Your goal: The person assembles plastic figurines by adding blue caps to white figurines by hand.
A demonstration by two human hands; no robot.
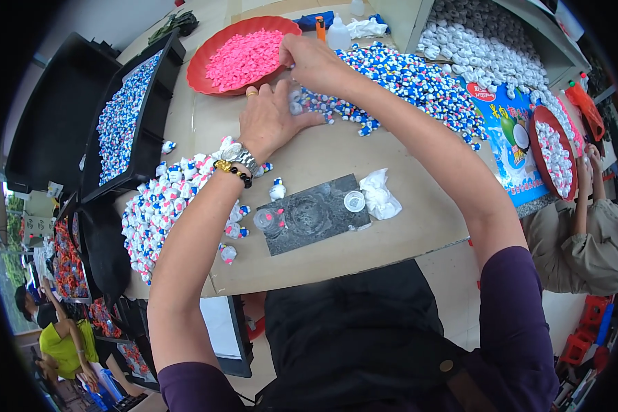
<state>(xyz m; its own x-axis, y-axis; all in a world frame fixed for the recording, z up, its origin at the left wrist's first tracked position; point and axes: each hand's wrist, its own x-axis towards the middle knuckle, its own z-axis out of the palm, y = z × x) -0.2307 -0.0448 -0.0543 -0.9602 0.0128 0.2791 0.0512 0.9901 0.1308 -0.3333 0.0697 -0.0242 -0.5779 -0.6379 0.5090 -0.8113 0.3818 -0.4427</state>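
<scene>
My right hand [316,65] is curled closed at the right rim of a red scalloped bowl [198,77] full of small pink pieces [246,58]; whatever its fingers grip is hidden. Just below the bowl, my left hand [271,120] lies on the table, fingers stretched toward the rim and thumb out to the right. A clear plastic piece [295,103] sits between the two hands. Beside them spreads a large heap of small blue, white and yellow figure parts [405,82]. White figure pieces with pink and blue [165,196] are piled left of my left forearm.
A dark stone slab [312,216] bears two small clear cups, with crumpled tissue [380,195] beside it. At left stands a black bin [159,103] of blue-white parts. White parts [484,48] fill a box at back right. Another person's hands [587,161] are at the right.
</scene>
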